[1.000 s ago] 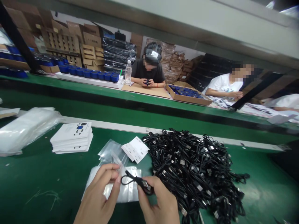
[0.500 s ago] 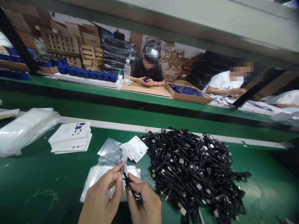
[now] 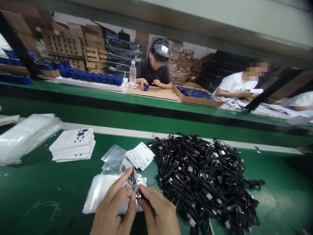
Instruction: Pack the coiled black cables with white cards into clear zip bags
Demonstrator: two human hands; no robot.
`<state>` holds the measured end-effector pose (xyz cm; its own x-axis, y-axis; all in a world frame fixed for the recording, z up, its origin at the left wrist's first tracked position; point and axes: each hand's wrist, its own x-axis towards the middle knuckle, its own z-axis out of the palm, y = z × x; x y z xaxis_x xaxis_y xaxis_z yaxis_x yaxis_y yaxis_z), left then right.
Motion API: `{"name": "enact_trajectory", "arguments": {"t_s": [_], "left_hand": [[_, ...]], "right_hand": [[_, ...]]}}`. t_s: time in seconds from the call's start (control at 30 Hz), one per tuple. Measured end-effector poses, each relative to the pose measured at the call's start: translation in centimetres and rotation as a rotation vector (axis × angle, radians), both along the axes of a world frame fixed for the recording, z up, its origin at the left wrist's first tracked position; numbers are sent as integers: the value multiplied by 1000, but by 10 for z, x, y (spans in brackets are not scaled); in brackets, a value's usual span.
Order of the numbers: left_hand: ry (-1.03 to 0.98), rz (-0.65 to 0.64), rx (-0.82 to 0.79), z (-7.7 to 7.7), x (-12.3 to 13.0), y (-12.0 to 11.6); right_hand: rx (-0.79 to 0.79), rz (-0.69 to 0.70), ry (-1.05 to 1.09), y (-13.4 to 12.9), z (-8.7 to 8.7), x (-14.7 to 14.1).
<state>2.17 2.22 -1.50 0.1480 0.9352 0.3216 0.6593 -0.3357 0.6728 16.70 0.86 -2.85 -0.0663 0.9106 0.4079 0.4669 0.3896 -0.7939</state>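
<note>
Between my hands, a small clear plastic bag (image 3: 132,173) has a black USB cable (image 3: 133,183) partly inside it. My left hand (image 3: 114,205) pinches the bag's edge from the left, its forefinger stretched along it. From the right, my right hand (image 3: 158,209) is closed on the coiled cable at the bag's mouth. Beneath them lie a stack of clear bags (image 3: 94,192) and, just beyond, more loose bags (image 3: 112,158). A few printed leaflets (image 3: 140,156) rest touching these. To the right spreads a big heap of black USB cables (image 3: 198,179).
A stack of printed leaflets (image 3: 72,145) and a large bundle of plastic bags (image 3: 26,137) lie left on the green table (image 3: 29,186). Beyond a raised ledge, people work beside blue devices (image 3: 90,77), a bottle (image 3: 132,75) and a carton (image 3: 198,98). A shelf (image 3: 195,19) overhangs.
The cable has gone further into the plastic bag, and my right hand has moved slightly with it. Across the ledge, a person has lowered a blue device to the cardboard; another now holds something white.
</note>
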Motion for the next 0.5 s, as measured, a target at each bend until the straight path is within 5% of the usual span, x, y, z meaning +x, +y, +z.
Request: {"name": "enact_trajectory", "arguments": {"t_s": [0.1,0.23,0.37,0.5], "left_hand": [[15,14,59,2,5,-4],[7,15,65,6,6,-5],[-26,0,47,9,4,-5],[-89,-6,6,6,7,-7]], "right_hand": [[41,-172,-109,0,-4,-7],[61,-35,-117,6,3,-11],[-55,-77,115,13,7,-9],[-391,-55,566,18,4,-5]]}}
